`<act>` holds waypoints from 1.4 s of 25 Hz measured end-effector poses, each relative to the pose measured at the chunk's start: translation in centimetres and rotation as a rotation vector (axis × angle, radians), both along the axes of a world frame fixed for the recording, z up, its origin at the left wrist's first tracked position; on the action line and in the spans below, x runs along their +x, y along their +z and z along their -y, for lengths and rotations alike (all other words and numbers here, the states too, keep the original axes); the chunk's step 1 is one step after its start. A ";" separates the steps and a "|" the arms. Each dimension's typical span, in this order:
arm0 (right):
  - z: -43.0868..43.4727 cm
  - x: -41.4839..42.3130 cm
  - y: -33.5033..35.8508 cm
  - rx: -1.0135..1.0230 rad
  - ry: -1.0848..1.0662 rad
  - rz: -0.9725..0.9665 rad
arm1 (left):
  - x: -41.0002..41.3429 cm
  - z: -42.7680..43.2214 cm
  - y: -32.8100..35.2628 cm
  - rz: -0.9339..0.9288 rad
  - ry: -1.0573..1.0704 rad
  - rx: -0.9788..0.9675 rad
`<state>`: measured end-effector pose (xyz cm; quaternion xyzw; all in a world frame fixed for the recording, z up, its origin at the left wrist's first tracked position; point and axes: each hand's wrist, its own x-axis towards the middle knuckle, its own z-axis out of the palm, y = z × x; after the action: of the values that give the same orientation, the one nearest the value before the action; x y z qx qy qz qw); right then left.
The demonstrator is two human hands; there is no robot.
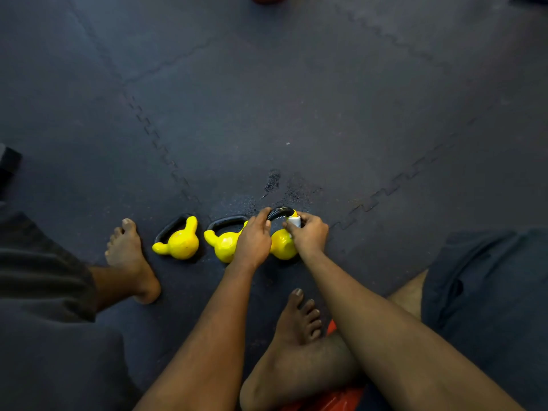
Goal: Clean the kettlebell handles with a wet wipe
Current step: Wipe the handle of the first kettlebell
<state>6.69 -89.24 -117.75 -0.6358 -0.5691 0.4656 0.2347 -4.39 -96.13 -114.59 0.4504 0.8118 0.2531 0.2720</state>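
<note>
Left hand (253, 238) grips the rightmost kettlebell's (281, 246) handle (280, 212); right hand (310, 235) pinches a wipe (294, 222) against it, mid-floor (296, 99).

Three kettlebells (181, 243) are bright yellow with black handles (228, 220). The wipe (294, 222) is white. The mat (296, 99) is dark blue-grey, with zigzag seams and darker speckles (296, 191). The shorts (489, 277) are dark navy.

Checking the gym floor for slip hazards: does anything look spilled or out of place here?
Yes. Dark, wet-looking splotches mark the floor mat just beyond the rightmost kettlebell, darker than the mat around them; probably drips from the wipe.
</note>
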 end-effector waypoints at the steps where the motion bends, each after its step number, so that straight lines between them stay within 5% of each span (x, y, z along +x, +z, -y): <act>1: -0.4 0.1 0.2 -0.033 0.036 -0.020 | 0.0 0.0 -0.1 0.004 0.007 0.001; 9: -1.6 0.4 0.3 -0.207 0.210 -0.267 | -0.7 0.6 -0.5 0.072 0.070 0.009; 13: -0.5 -0.3 1.0 -0.031 0.070 -0.013 | -0.8 0.4 -0.4 0.072 0.055 0.000; 17: 0.6 -0.3 1.2 0.032 0.001 -0.015 | -0.3 0.3 0.0 0.056 0.039 -0.002; 22: -1.4 0.3 1.2 -0.218 0.188 -0.249 | -0.3 0.4 0.1 0.072 0.031 0.006; 29: 1.1 -0.1 3.1 0.034 -0.063 0.070 | -0.2 0.0 0.1 0.029 -0.014 -0.004; 35: -1.1 0.4 4.3 -0.105 0.241 0.197 | 0.1 -0.4 0.2 0.019 -0.026 0.007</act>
<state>7.10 -88.09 -113.43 -0.6171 -0.6363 0.4548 0.0865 -4.32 -95.77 -114.36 0.4593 0.8024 0.2569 0.2813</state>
